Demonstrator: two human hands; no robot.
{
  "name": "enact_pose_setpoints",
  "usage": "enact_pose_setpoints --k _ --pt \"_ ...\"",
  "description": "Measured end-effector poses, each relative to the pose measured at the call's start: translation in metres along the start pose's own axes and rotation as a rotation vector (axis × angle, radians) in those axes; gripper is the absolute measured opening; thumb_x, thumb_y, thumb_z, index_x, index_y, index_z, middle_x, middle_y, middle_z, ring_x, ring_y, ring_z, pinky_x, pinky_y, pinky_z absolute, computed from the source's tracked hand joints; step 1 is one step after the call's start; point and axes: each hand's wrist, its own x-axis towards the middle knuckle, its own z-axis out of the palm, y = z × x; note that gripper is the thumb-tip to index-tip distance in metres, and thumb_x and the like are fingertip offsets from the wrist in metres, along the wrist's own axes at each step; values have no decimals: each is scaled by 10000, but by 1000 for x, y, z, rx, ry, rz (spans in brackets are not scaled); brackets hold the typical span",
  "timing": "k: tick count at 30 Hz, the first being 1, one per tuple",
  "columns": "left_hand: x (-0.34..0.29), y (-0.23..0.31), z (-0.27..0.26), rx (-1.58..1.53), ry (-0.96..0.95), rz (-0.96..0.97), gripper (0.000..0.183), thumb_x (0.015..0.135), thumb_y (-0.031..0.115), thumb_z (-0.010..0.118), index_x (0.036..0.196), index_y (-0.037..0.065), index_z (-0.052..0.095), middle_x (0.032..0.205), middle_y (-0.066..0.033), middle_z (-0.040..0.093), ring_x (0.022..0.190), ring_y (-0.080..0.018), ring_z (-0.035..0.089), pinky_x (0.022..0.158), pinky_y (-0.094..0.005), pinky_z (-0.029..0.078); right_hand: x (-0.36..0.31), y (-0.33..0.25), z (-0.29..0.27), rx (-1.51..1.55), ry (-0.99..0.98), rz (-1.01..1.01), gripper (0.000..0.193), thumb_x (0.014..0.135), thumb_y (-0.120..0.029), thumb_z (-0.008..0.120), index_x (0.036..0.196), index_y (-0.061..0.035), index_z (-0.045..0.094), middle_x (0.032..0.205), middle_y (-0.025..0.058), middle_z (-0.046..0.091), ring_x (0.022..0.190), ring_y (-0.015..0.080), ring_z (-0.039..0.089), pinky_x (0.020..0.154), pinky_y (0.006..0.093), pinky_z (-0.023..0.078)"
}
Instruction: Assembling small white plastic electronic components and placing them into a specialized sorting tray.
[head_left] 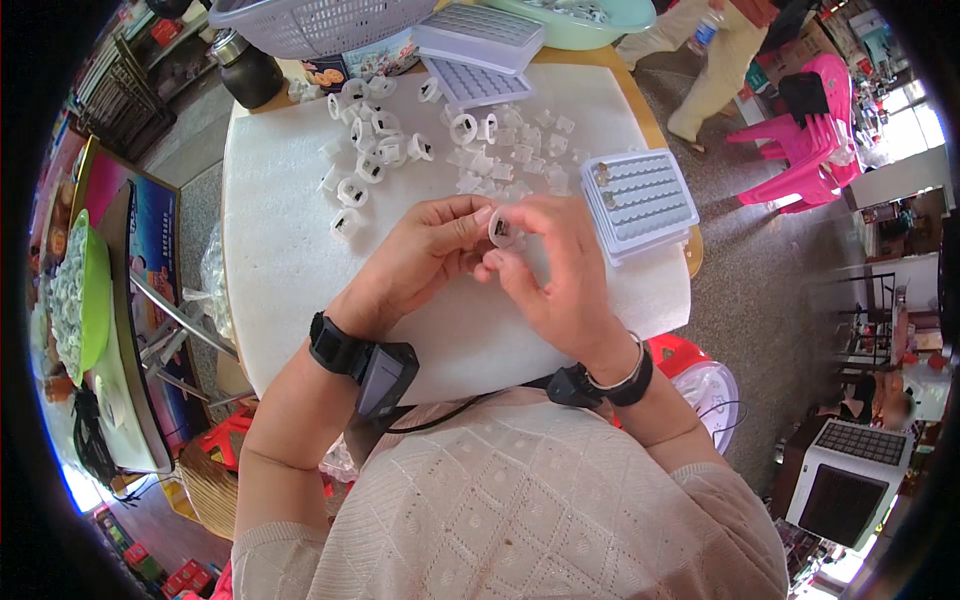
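A small round white plastic piece with a dark insert (499, 229) is held up over the near half of the white table. My left hand (425, 250) pinches it from the left, thumb and forefinger together at its edge. On its other side, my right hand (565, 265) has its fingers curled round the piece, slightly blurred. Part of what lies between the fingertips is hidden. Beyond my left hand lie several similar round pieces with dark inserts (370, 167). Several small clear plastic parts (497, 165) are scattered just past both hands.
Stacked white ridged trays (643, 205) stand at the table's right. Further trays (480, 40), a grey-purple basket (310, 30), a pale green basin (600, 25) and a dark flask (246, 72) line the far edge. A green bowl of white parts (95, 300) is at left. Someone stands beyond the table.
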Motion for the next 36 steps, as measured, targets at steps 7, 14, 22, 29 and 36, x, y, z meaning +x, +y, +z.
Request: enact_pose_setpoints --k 7,14,22,29,36 --pt "0 -1 2 96 26 36 256 959 199 512 1083 -8 597 888 -10 620 708 -65 559 645 -211 467 -3 9 11 -66 -5 -88 354 757 -19 630 1095 -48 527 1003 121 577 889 304 543 779 389 435" --pt "-5 7 4 72 -11 -16 296 969 249 491 1120 10 579 842 -28 615 635 -90 569 563 -215 465 4 0 -3 132 23 223 201 852 -94 604 1037 -20 578 932 88 595 802 207 565 681 308 458" --pt "-6 5 18 183 60 106 313 960 211 503 1192 3 531 871 -57 622 725 -134 617 624 -249 497 2 7 -7 645 84 732 131 853 -99 616 945 -6 600 782 16 595 651 64 522 596 215 434" --pt "-4 5 0 -18 -8 236 318 931 130 531 1208 -25 510 996 -89 622 851 -172 626 712 -272 514 6 2 -9 542 124 643 111 849 -85 606 937 -18 600 816 28 604 679 94 540 613 235 449" --pt "-2 10 -7 -67 67 312 302 938 154 512 1188 -13 482 1021 -119 622 794 -148 588 681 -230 495 -16 18 -6 -373 -213 123 169 728 -25 617 896 -41 631 854 110 580 864 302 547 759 371 456"
